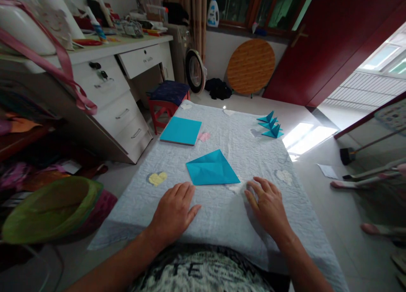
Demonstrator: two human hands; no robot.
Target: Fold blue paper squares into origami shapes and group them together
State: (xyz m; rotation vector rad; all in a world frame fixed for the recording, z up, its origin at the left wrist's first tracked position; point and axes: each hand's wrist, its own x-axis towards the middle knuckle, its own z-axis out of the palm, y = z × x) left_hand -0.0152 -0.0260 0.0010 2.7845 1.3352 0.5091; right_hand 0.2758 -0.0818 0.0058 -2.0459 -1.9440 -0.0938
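A creased sheet of blue origami paper (211, 169), folded into a kite-like shape, lies on the cloth-covered table in front of me. My left hand (174, 209) rests flat on the cloth just below its lower left corner, holding nothing. To the right of the paper, my right hand (264, 199) is over the cloth with fingers loosely spread and nothing in them. A square stack of blue paper (181, 130) sits at the far left of the table. Several folded blue paper pieces (270, 126) stand in a row at the far right.
The pale tablecloth (234, 135) has heart patches. To the left are a green-lined bin (50, 209) and a white desk (104, 93) with drawers. Beyond the table stand a red stool (168, 95), a washing machine with its door ajar (194, 71) and a round wooden tabletop (252, 66).
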